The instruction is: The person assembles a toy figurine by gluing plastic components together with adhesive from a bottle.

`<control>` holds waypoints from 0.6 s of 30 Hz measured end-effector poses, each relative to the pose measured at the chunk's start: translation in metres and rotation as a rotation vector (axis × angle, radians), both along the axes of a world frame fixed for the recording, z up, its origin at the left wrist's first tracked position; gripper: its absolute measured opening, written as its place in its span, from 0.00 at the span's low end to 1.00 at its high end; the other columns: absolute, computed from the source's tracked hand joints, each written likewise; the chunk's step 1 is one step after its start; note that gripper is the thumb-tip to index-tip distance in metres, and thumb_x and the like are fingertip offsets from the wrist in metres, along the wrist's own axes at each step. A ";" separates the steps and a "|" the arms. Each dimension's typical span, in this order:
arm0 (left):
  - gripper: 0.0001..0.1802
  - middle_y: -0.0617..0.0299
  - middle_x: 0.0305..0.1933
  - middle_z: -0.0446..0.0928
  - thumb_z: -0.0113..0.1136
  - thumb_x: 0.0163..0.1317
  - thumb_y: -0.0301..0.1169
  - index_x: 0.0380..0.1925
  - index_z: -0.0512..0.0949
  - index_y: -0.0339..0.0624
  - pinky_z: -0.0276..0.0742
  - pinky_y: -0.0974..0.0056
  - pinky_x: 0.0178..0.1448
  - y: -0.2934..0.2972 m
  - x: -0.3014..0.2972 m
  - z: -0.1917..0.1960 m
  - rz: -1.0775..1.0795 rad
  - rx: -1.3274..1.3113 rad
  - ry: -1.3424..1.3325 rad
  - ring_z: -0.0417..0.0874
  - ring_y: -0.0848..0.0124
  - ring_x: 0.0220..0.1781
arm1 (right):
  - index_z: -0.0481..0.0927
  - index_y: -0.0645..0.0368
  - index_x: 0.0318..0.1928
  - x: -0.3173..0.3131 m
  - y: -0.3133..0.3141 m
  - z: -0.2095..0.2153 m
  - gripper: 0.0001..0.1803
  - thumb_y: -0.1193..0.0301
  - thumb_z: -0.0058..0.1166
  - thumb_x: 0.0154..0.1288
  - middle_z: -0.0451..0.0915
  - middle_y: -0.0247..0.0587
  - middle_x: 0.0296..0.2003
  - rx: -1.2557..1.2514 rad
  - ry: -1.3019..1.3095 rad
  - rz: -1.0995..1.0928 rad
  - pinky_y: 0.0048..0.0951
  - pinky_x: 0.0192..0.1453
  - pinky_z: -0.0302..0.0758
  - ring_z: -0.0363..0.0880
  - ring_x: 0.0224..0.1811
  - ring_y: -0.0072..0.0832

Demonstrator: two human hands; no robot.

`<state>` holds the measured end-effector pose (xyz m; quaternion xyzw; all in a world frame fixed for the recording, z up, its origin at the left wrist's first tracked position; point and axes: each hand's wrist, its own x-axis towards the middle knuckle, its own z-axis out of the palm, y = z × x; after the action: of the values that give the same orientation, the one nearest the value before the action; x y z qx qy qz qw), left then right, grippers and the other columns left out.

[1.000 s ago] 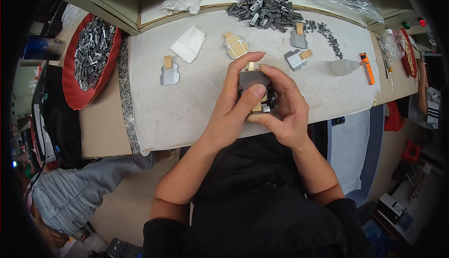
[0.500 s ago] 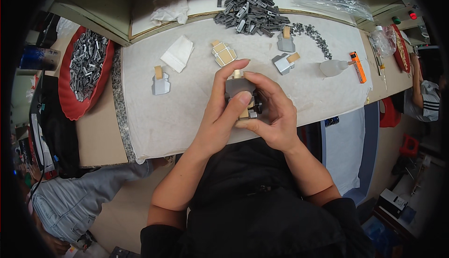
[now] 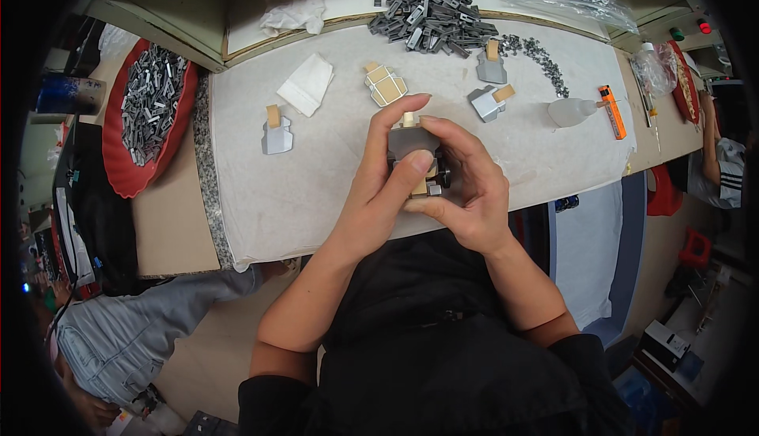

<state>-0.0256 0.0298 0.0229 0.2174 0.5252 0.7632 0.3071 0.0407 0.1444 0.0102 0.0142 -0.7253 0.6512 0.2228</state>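
Observation:
Both hands meet over the near edge of the white-covered table. Between them is a small clamp-like device with a dark grey plate [image 3: 413, 142], a pale peg on top and a black knob on its right side. My left hand [image 3: 370, 199] is closed on it, thumb pressed flat on the plate and index finger at the peg. My right hand [image 3: 478, 199] closes round the other side, fingertips by the peg and thumb along the bottom. The palms hide part of the device. Beyond it lies a tan piece with a silver frame [image 3: 385, 85].
Grey plates with tan tabs lie left [image 3: 277, 139] and right [image 3: 487, 105]. A pile of dark metal parts [image 3: 427, 21] sits at the back; a red tray [image 3: 130, 183] holds similar ones. A squeeze bottle [image 3: 571, 112] and orange box [image 3: 612, 113] stand right. Another person's leg [image 3: 150, 333] shows left.
The whole view has shifted slightly, with table and hands appearing a little further right. Both hands keep the same grip on the device.

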 end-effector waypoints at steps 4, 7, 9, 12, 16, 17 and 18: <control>0.25 0.62 0.46 0.63 0.45 0.62 0.32 0.59 0.56 0.42 0.63 0.72 0.51 0.000 0.000 -0.002 0.002 -0.010 0.003 0.65 0.78 0.45 | 0.67 0.58 0.55 0.000 0.000 0.000 0.36 0.74 0.66 0.41 0.72 0.41 0.50 0.007 -0.005 -0.002 0.26 0.49 0.70 0.73 0.48 0.28; 0.25 0.61 0.47 0.63 0.45 0.62 0.32 0.59 0.56 0.41 0.63 0.72 0.51 -0.001 -0.001 -0.001 -0.020 -0.022 -0.006 0.65 0.78 0.46 | 0.67 0.59 0.55 0.000 0.000 0.001 0.36 0.75 0.66 0.41 0.72 0.42 0.50 0.017 -0.005 0.003 0.26 0.50 0.70 0.73 0.48 0.29; 0.25 0.61 0.47 0.63 0.45 0.62 0.32 0.58 0.56 0.41 0.63 0.72 0.51 -0.001 -0.001 -0.002 -0.011 -0.022 -0.001 0.65 0.77 0.46 | 0.67 0.59 0.55 0.000 -0.001 0.001 0.37 0.75 0.66 0.40 0.72 0.42 0.50 -0.003 0.006 0.002 0.27 0.50 0.70 0.73 0.48 0.29; 0.25 0.61 0.47 0.63 0.45 0.62 0.32 0.58 0.56 0.42 0.62 0.72 0.52 -0.001 -0.001 -0.002 -0.004 -0.024 0.014 0.65 0.77 0.46 | 0.67 0.59 0.55 -0.001 -0.001 0.001 0.37 0.75 0.66 0.40 0.72 0.43 0.50 -0.006 0.009 0.005 0.27 0.51 0.70 0.73 0.48 0.29; 0.25 0.61 0.48 0.63 0.46 0.62 0.33 0.58 0.56 0.41 0.62 0.71 0.52 -0.002 -0.001 -0.001 -0.020 -0.020 -0.007 0.64 0.77 0.46 | 0.67 0.60 0.55 -0.001 0.000 0.001 0.36 0.75 0.66 0.40 0.71 0.43 0.50 0.001 0.012 0.008 0.27 0.51 0.70 0.73 0.48 0.29; 0.25 0.61 0.48 0.63 0.46 0.62 0.33 0.58 0.56 0.41 0.62 0.71 0.52 -0.002 -0.001 -0.001 -0.019 -0.021 -0.006 0.64 0.77 0.46 | 0.67 0.60 0.55 -0.001 0.000 0.001 0.36 0.75 0.66 0.40 0.71 0.43 0.50 0.009 0.006 0.010 0.27 0.51 0.70 0.73 0.48 0.29; 0.25 0.61 0.48 0.63 0.46 0.62 0.33 0.58 0.56 0.41 0.62 0.72 0.52 -0.003 -0.001 -0.001 -0.024 -0.026 -0.011 0.64 0.77 0.46 | 0.67 0.60 0.55 -0.001 0.000 0.001 0.36 0.75 0.66 0.40 0.71 0.43 0.50 0.016 0.001 0.013 0.27 0.51 0.70 0.73 0.48 0.30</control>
<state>-0.0262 0.0270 0.0222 0.2156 0.5309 0.7538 0.3217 0.0400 0.1440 0.0113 0.0212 -0.7303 0.6468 0.2187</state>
